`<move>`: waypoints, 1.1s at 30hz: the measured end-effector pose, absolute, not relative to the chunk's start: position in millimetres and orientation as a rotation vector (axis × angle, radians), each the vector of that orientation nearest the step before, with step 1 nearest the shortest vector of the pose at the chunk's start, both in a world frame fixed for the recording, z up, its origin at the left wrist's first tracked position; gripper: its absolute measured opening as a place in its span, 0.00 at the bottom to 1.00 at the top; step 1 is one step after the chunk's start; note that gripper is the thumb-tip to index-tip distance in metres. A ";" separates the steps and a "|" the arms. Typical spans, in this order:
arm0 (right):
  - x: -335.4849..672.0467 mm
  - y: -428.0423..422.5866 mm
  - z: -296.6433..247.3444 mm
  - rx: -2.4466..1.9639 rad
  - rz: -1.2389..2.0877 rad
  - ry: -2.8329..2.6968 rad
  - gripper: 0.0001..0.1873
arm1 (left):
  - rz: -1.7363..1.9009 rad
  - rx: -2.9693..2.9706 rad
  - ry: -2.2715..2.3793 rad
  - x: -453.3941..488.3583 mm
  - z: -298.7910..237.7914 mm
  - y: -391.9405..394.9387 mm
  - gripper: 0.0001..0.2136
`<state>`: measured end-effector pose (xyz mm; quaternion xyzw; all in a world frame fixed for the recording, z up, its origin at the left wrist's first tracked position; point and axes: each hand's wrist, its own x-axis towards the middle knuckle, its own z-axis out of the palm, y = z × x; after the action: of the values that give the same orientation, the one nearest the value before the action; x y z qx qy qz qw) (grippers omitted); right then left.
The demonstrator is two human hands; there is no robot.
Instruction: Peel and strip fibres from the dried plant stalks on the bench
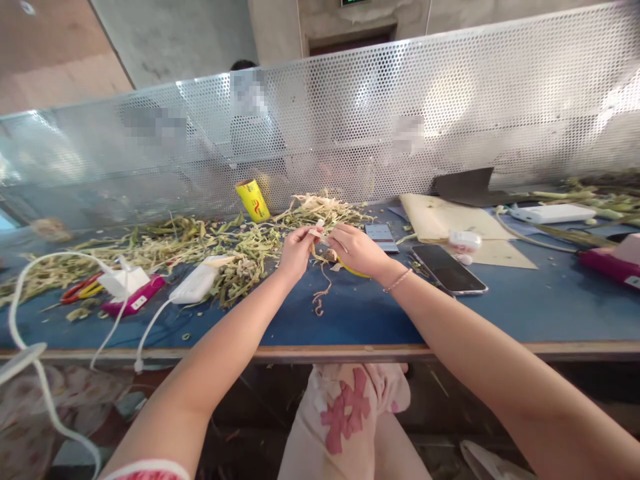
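Where your forearms cross the near edge of the blue tabletop (300, 327), a thin brown strand (324, 288) lies ahead of you, just on the near side of your hands. To the left, a white charger (197, 279) rests against plant scraps; farther left, a white adapter (123, 279) sits by a magenta object (135, 298), its white cable (16, 293) looping off the near edge.

Both your hands meet mid-table over a small pale piece (316, 232), which sits between the fingertips, at the right side of your left hand (299, 248) and the left side of your right hand (354, 248); neither is clearly nearer. Your left fingers are pinched on it. Your right fingers are curled in close, but you cannot tell from here exactly what they grip; a yellow curved part (359, 272) shows under that palm. The piece is too covered to read its long axis.

Just right of your right hand lie a blue-grey card (381, 237) and a dark smartphone (449, 269). Straight beyond your fingers, a heap of dried stalks (320, 208) crowds the far side, beside a tilted yellow tube (253, 201). A perforated metal screen (350, 147) closes off the back.
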<state>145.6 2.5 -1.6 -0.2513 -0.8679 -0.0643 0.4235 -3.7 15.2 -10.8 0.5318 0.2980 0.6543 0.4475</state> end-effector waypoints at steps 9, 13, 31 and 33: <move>140.0 2.2 -7.1 -0.647 0.298 -2.189 0.13 | 1.590 1.319 0.821 -2.1 -13.9 16.8 0.10; 138.7 2.0 -6.9 -0.819 0.487 -1.998 0.16 | 1.532 1.328 0.808 -2.0 -12.9 14.1 0.11; 140.3 6.6 -5.2 -1.050 0.457 -1.814 0.10 | 1.286 1.520 0.925 1.2 -6.6 2.4 0.12; 140.2 5.6 -4.6 -1.056 0.458 -1.812 0.10 | 1.287 1.523 0.929 1.9 -6.2 1.3 0.11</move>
<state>140.2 5.6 -4.6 -0.4323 -0.7419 0.1874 0.4771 1.9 1.3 -6.2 0.6171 0.3762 0.5215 0.4535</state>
